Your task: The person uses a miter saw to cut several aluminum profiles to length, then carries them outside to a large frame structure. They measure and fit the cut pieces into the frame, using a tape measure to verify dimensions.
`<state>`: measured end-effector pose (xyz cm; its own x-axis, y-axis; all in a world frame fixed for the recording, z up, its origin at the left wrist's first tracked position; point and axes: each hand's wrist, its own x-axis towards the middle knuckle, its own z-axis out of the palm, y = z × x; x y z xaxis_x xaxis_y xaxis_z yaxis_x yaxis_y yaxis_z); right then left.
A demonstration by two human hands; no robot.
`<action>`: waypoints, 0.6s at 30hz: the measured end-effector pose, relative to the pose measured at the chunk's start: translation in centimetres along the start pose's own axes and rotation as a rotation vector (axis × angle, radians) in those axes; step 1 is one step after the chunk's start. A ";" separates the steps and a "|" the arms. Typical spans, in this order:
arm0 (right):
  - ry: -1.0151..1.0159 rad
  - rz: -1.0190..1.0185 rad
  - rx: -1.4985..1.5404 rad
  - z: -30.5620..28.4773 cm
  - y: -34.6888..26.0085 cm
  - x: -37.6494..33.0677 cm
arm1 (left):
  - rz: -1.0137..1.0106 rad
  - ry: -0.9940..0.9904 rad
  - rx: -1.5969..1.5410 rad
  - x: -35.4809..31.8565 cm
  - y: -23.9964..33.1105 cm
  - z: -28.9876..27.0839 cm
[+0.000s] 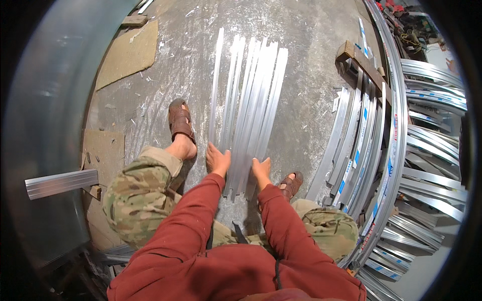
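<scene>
Several long, silvery aluminium strips (pixel 246 113) lie side by side on the floor between my feet, running away from me. Their far ends are uneven, and one strip (pixel 216 85) on the left stands a little apart from the others. My left hand (pixel 217 160) is closed at the left edge of the bundle near its close end, thumb toward the middle. My right hand (pixel 261 169) is closed at the right edge, thumb against the strips. The undersides of both hands and some fingertips are hidden.
More metal profiles (pixel 361 145) lie on the right beside a wooden block (pixel 359 57), with a rack of profiles (pixel 432 135) beyond. At left are boards (pixel 128 57), a glassy panel (pixel 47 115) and a short profile piece (pixel 61 183). Metal scraps litter the concrete floor (pixel 311 100).
</scene>
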<state>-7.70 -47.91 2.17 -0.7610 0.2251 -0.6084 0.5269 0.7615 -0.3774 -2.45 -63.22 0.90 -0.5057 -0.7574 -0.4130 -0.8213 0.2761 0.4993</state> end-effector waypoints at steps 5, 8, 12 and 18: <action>0.022 0.011 0.177 2.6 -2.6 -2.6 | -0.037 -0.046 -0.178 -1.8 3.0 1.3; -0.006 -0.023 0.207 3.6 -2.8 -2.4 | -0.097 -0.160 -0.224 -1.6 3.6 1.0; -0.390 0.082 0.562 1.9 -1.3 0.4 | -0.163 -0.330 -0.255 -0.6 3.1 0.3; -0.624 0.207 0.770 0.9 -2.5 -1.8 | -0.107 -0.652 -0.342 -0.4 0.5 3.2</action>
<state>-7.33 -50.81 3.59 -0.4095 -0.2171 -0.8861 0.8946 0.0952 -0.4367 -3.48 -60.90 -1.14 -0.5689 -0.2355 -0.7880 -0.8008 -0.0598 0.5960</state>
